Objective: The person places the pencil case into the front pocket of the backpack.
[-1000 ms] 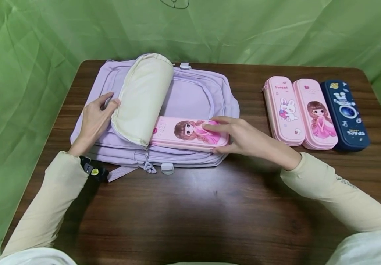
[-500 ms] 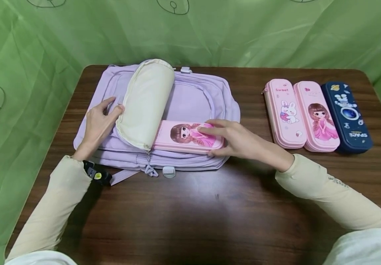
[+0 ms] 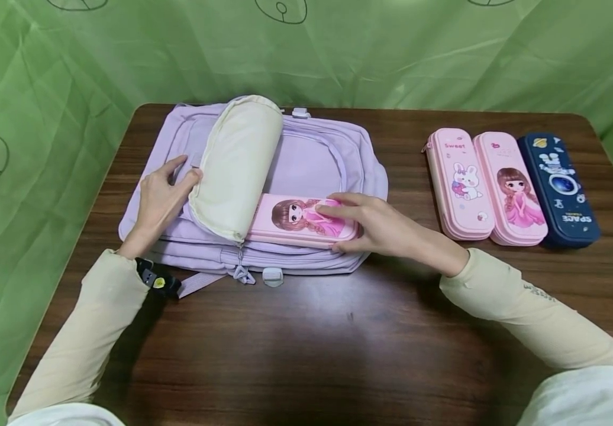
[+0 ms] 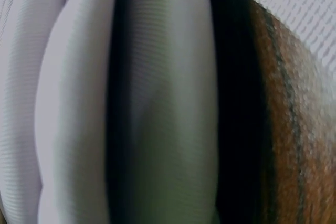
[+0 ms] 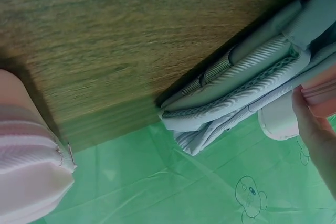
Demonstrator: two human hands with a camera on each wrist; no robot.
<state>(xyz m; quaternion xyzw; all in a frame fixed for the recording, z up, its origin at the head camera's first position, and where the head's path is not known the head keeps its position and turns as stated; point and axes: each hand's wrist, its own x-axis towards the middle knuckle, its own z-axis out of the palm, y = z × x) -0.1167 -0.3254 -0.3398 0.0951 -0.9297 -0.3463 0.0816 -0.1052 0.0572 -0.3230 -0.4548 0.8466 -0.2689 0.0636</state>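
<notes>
A lilac backpack point(image 3: 306, 163) lies flat on the table, its front pocket's cream-lined flap point(image 3: 239, 165) folded back to the left. My left hand point(image 3: 160, 195) holds the flap's left edge, thumb against the cream lining; several fingertips are hidden. With thumb on the near side and fingers over the top, my right hand point(image 3: 386, 228) grips the right end of a pink pencil case point(image 3: 306, 219) printed with a girl in a pink dress. Its left end is hidden beneath the flap. The right wrist view shows the thumb point(image 5: 304, 111) against the case's side.
Three pencil cases stand side by side at the right: pink with a rabbit point(image 3: 463, 183), pink with a girl point(image 3: 511, 189), and dark blue marked SPACE point(image 3: 559, 189). The wooden table point(image 3: 306, 343) backs onto a green curtain point(image 3: 370, 53). A strap buckle point(image 3: 273, 276) lies at the backpack's near edge.
The pink pencil case has slid slightly left under the flap, with my right hand moving along on it. My left hand stays at the flap. The head view has shifted a little.
</notes>
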